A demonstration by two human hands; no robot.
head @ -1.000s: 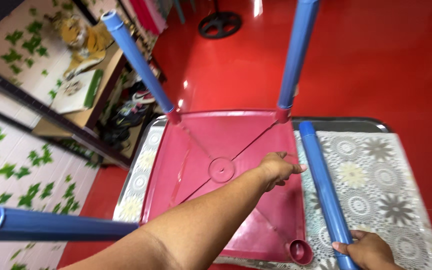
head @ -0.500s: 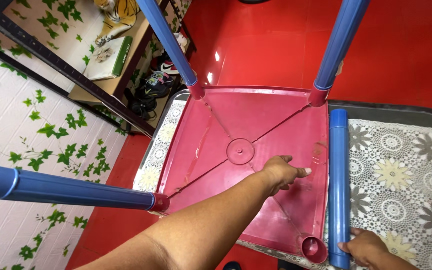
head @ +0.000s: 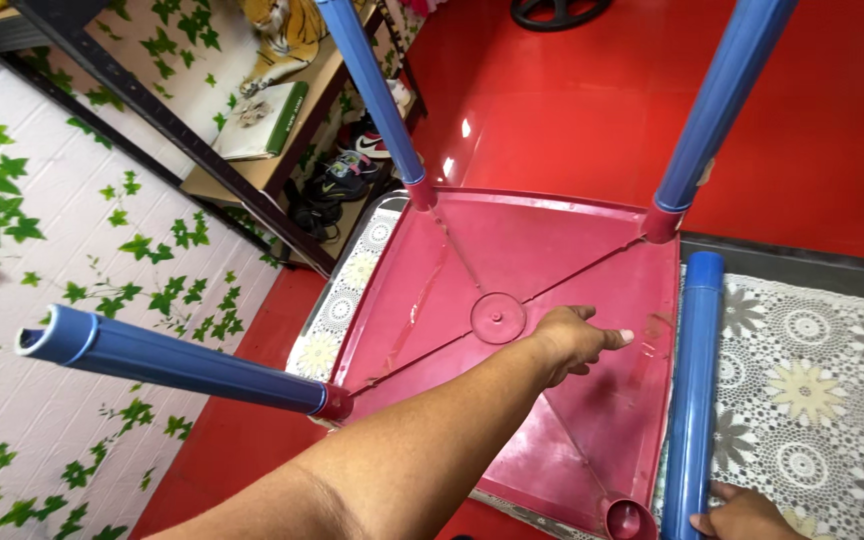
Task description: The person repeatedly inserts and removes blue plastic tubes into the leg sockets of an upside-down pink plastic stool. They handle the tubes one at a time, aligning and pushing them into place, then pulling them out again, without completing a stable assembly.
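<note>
A pink plastic stool [head: 512,250] lies upside down on a surface covered with a lace cloth [head: 812,380]. Three blue legs stick up from its corners: far left [head: 372,90], far right [head: 722,100] and near left [head: 172,360]. The near right socket [head: 627,520] has nothing in it. My left hand [head: 577,340] rests on the pink underside near its round centre, fingers loosely spread. A loose blue leg [head: 697,390] lies along the stool's right edge. My right hand [head: 742,515] grips its near end at the frame's bottom edge.
A glossy red floor [head: 572,100] lies beyond. On the left, a dark-framed shelf holds shoes [head: 342,175], a green book [head: 257,125] and a toy tiger [head: 277,40]. A white wall with a green leaf pattern [head: 52,230] runs along the left side.
The loose blue leg has swung from a slant to lie parallel with the stool's right edge. My view has shifted. My left hand stays on the underside.
</note>
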